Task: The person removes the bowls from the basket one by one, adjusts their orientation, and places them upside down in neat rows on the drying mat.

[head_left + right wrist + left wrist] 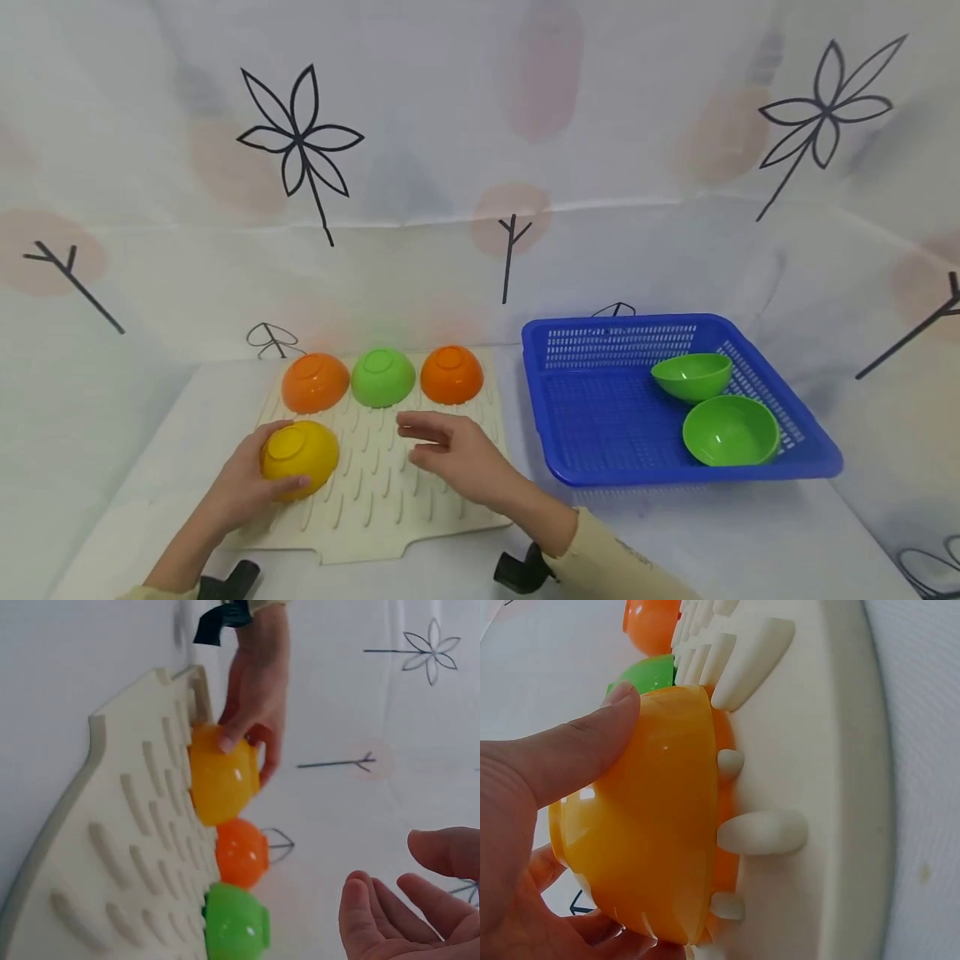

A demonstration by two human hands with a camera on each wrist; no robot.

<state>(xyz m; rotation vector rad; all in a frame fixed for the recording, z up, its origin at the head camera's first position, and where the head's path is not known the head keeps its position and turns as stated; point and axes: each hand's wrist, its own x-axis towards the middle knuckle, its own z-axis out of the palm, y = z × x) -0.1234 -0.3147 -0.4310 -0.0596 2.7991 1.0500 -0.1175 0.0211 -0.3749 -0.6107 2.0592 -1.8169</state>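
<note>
At near left, the left hand gripped the upturned yellow bowl against the cream rack — it looked light, stiff and slick, best held round its sides. Rightward, the right hand hung empty. Far back sat two orange bowls and a green bowl.

Three bowls wall off the rack's back; yellow bowl and left hand plug its left. Right of them, there's a lane above the pegs, right hand hovering there! Over the basket's rim, room left, two green bowls crowding right.
</note>
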